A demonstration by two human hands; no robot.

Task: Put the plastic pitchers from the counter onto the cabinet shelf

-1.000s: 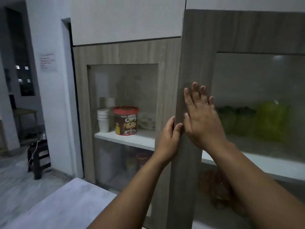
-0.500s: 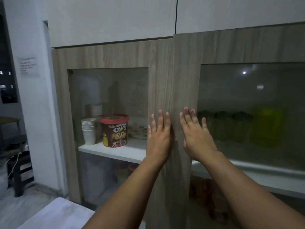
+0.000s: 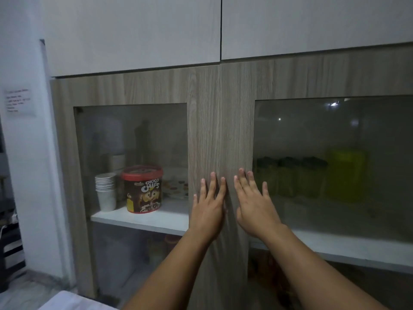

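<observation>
Both cabinet doors are shut, meeting at a seam in the middle. My left hand (image 3: pixel 209 208) lies flat on the left door's wooden frame (image 3: pixel 201 130), fingers spread, holding nothing. My right hand (image 3: pixel 253 203) lies flat on the right door's frame (image 3: pixel 237 130), also empty. Behind the right door's tinted glass, on the white shelf (image 3: pixel 357 245), stand three dim green-lidded pitchers (image 3: pixel 290 177) in a row and a larger yellow-green pitcher (image 3: pixel 346 173) to their right. The glass blurs their details.
Behind the left glass a stack of paper cups (image 3: pixel 105 191), a Choco Chips tub (image 3: pixel 143 189) and a patterned plate (image 3: pixel 176 186) sit on the shelf. White upper cabinets (image 3: pixel 134 30) hang above. A counter corner (image 3: pixel 73 302) shows bottom left; a wall note (image 3: pixel 19 100) hangs left.
The right door swung from ajar to fully shut. My left hand left the door's edge and now lies flat on the left door; the view shifted left and up.
</observation>
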